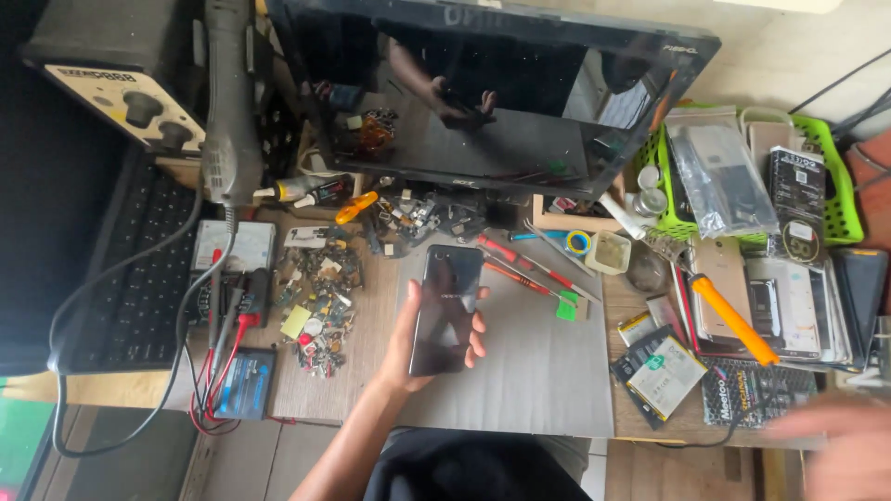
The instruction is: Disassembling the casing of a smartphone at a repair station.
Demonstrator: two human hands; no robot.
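Observation:
My left hand [405,345] holds a black smartphone [445,310] back side up, a little above a grey work mat [548,362]. The thumb lies on the phone's left edge and the fingers curl round its right edge. My right hand [840,445] is blurred at the lower right corner, off the desk's front edge near a black patterned pack [742,390]; its fingers look spread and it holds nothing I can see.
A dark monitor [492,83] stands at the back. Red-handled screwdrivers [524,269] lie behind the mat. A pile of small parts [320,297] and a multimeter with leads [232,278] sit left. A green basket [835,186], phone parts and an orange-handled tool [733,320] crowd the right.

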